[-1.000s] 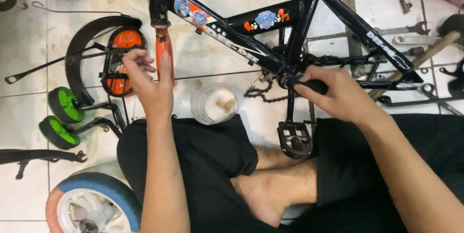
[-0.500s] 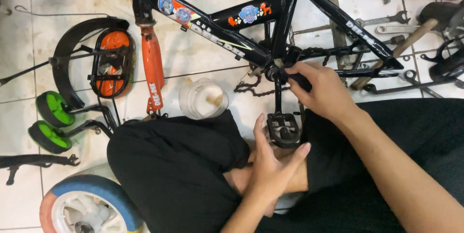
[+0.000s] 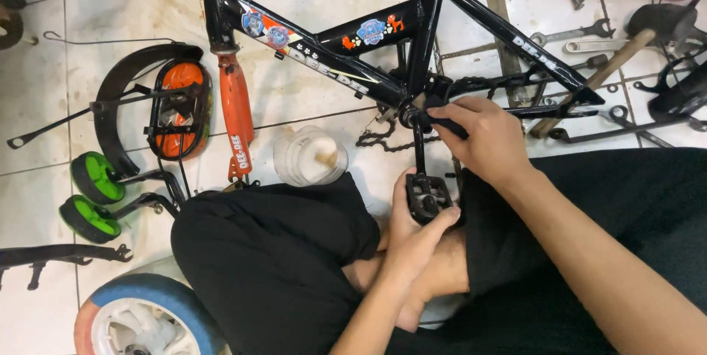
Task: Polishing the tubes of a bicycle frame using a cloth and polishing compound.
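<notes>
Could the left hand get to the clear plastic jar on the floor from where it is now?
Probably yes. The left hand is gripping the black pedal, and the clear jar stands on the tiles just to its left beyond the knee, with nothing between them. It would have to release the pedal first.

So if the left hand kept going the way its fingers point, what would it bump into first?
The left hand points up the picture and already grips the pedal. Past that, it would likely meet the crank, then the right hand; depth is hard to judge.
</notes>
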